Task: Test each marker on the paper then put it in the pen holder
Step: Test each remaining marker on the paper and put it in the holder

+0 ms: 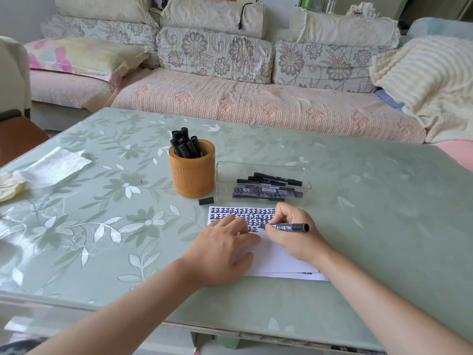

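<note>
My right hand (291, 234) grips a black marker (290, 227) with its tip down on the white paper (276, 257), among rows of black written characters. My left hand (220, 252) lies flat on the paper's left part, fingers straight, pressing it down. A loose black cap (206, 201) lies on the table just beyond the paper. The orange pen holder (192, 175) stands behind it with several black markers upright inside. Right of the holder, a clear plastic tray (261, 183) holds several more black markers lying flat.
The green floral table cover (102, 213) spans the view. A crumpled tissue and a shiny sheet (48, 167) lie at the far left. A floral sofa (230, 85) with cushions stands beyond the table's far edge.
</note>
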Available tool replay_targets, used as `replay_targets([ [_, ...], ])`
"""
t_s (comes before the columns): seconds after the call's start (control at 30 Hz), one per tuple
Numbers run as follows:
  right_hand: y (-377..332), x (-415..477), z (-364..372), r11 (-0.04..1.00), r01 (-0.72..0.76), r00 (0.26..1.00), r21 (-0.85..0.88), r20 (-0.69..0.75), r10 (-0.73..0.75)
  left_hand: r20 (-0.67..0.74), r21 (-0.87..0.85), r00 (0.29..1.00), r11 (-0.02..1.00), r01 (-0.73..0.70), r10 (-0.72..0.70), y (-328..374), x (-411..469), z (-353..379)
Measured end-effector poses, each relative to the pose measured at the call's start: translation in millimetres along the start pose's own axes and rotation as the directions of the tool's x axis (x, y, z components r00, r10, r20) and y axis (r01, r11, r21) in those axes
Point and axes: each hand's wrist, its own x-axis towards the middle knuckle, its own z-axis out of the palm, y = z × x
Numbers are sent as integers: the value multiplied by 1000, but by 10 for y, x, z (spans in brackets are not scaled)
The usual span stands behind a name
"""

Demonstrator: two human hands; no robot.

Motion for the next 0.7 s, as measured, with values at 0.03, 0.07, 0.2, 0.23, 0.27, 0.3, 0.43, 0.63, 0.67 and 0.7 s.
replay_targets([
  [0.03, 0, 0, -4, 1000, 3, 1000, -7, -7, -3, 2, 0, 1000, 1000, 1, -1, 0, 1, -1],
  [0.07, -1, -3, -6, 1000, 8, 1000, -7, -13, -8, 3, 2, 1000, 1000, 2, -2, 0, 2, 0],
  [0.2, 8, -9, 1, 999, 44, 999, 3, -1, -44, 6, 4, 1000, 1000, 3, -3, 5, 5, -6],
  [0.23, 7, -8, 2, 999, 51, 999, 8, 12, -51, 8, 4, 1000, 1000, 4, -4, 5, 4, -7],
  [0.27, 7, -4, -2, 998, 56, 998, 8, 21, -57, 10, 4, 1000, 1000, 4, -4, 4, 6, -8],
  [0.3, 6, 1, -9, 998, 60, 998, 5, 26, -60, 11, 5, 1000, 1000, 4, -5, 2, 5, -8],
  [0.43, 33, 8, -24, 998, 55, 998, -2, 16, -55, 6, 2, 1000, 1000, 2, -2, -4, 1, -5],
  [0.63, 32, 18, -23, 999, 45, 999, 8, 6, -45, -4, -16, 1000, 1000, -2, 2, -4, 9, -1],
  [0.67, 34, 15, -20, 999, 43, 999, 14, 7, -43, -6, -17, 1000, 1000, -2, 2, -5, 7, 2],
  [0.7, 36, 13, -17, 999, 43, 999, 13, 15, -43, -7, -17, 1000, 1000, -3, 3, -6, 6, 3],
])
